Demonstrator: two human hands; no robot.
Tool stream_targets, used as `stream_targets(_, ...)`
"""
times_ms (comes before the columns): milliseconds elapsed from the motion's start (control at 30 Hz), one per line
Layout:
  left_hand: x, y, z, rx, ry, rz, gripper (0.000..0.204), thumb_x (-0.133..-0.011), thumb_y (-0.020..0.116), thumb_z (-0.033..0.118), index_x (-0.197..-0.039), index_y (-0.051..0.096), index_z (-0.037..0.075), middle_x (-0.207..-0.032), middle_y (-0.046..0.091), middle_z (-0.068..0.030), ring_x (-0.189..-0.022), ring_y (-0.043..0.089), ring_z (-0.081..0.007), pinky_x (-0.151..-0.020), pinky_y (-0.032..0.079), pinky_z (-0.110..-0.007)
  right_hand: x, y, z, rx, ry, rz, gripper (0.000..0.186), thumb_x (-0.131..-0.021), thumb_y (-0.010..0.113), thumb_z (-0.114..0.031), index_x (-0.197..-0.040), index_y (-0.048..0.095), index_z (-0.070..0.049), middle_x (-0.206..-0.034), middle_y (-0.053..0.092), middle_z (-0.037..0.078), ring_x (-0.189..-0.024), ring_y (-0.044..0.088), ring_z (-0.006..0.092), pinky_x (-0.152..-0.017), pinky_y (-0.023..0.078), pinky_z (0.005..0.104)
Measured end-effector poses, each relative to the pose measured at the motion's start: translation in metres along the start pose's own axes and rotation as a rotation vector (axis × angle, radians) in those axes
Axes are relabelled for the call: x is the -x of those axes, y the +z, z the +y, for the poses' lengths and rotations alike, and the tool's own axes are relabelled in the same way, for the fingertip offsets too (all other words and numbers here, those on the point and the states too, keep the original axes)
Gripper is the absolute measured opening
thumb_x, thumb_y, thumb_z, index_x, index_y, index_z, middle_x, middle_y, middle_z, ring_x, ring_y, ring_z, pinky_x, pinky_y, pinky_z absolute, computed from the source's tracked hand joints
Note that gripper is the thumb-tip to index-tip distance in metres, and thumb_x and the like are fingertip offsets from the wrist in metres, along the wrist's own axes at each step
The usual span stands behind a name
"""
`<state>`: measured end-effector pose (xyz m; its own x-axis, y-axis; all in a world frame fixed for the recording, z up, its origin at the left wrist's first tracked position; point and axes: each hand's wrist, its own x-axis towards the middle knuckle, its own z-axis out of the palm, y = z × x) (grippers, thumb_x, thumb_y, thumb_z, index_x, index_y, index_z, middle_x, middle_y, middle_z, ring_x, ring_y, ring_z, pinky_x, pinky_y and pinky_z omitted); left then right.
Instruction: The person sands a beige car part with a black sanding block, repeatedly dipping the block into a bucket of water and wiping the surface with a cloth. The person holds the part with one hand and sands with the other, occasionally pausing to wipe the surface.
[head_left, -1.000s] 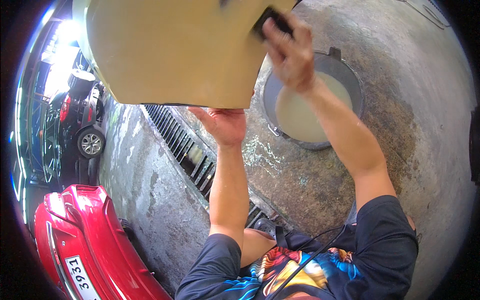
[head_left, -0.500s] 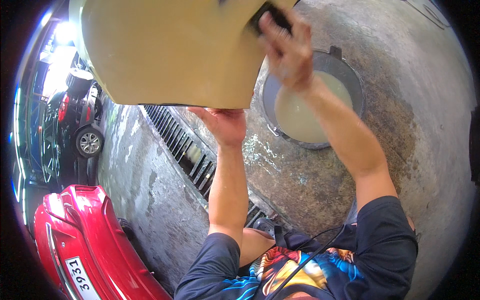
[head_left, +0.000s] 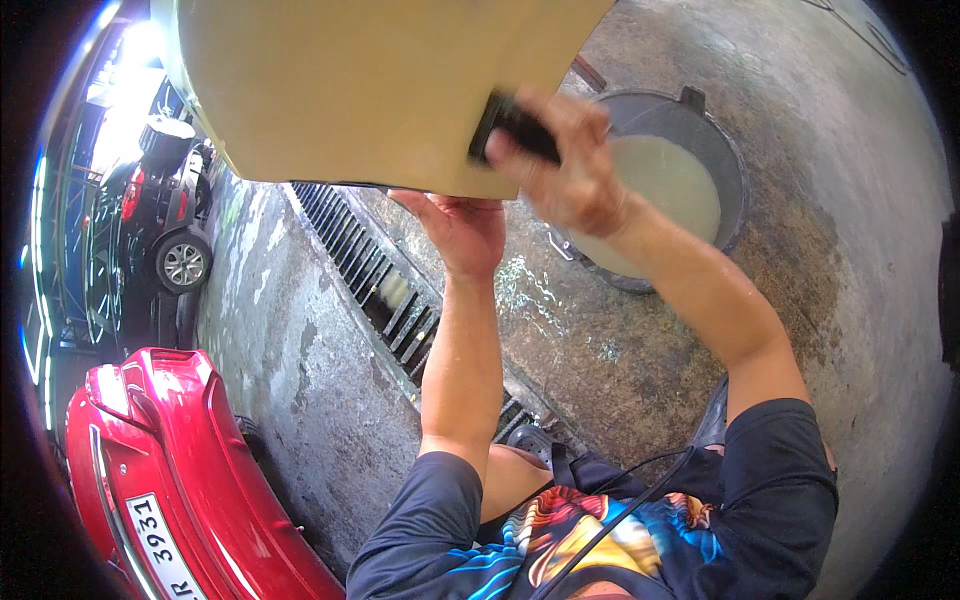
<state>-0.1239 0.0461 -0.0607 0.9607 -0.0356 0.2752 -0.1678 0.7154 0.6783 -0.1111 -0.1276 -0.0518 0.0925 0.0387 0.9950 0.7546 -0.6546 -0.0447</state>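
Drew the black block nearer over the tan panel since half a second ago, from far along its right side toward its near right corner; gripping that block with the right hand, with thumb and fingers bent about it and blurred; seemingly pressing it to the panel's face; holding the left hand under the panel's near edge, nearer than the block and a little to its left, with the thumb reaching left and the other fingers hidden by the panel; cannot tell whether closed on it or merely lying flat against it; keeping the panel at the far side of the scene, above the floor; looking right, past the wrist, to a dark round tub on the floor, partly covered by the right hand and forearm, with cloudy pale liquid inside; looking left to a slotted drain grate, slanting from far left to near right and passing behind the left forearm; farther left, to a dark car with a spoked wheel; near left, to a red car with a white plate; wearing a dark printed shirt, crossed by a thin black cable.
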Motion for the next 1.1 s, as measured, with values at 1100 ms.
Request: stream_targets(1100,0.000,0.002,0.002,-0.048,0.002,0.021,0.090,-0.095,0.045,0.092,-0.126,0.074,0.012,-0.112,0.079,0.0001,-0.097,0.072,-0.0138,-0.088,0.055,-0.030,0.000,-0.040,0.043,0.077,-0.297,-0.268,0.046,-0.090,0.076,-0.021,-0.136,0.078,-0.025,-0.153,0.058,0.014,-0.133,0.059,0.0319,-0.103,0.048,0.0464)
